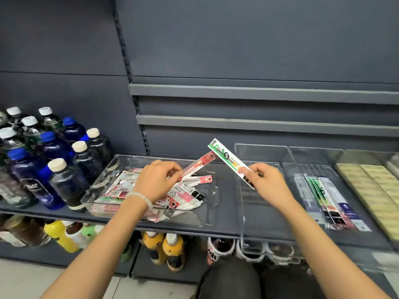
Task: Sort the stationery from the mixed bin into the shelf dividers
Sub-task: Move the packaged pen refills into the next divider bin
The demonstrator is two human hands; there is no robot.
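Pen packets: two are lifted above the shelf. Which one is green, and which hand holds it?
The green-striped packet, pinched at its lower end by the right hand. The left hand holds the red packet.

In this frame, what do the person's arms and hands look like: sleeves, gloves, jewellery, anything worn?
Both forearms are bare as far as the frame shows, with no sleeves in view. Neither the left hand nor the right hand wears a glove, and no rings show. The only thing worn is a bracelet of pale, rounded beads around the left wrist. The right wrist carries nothing.
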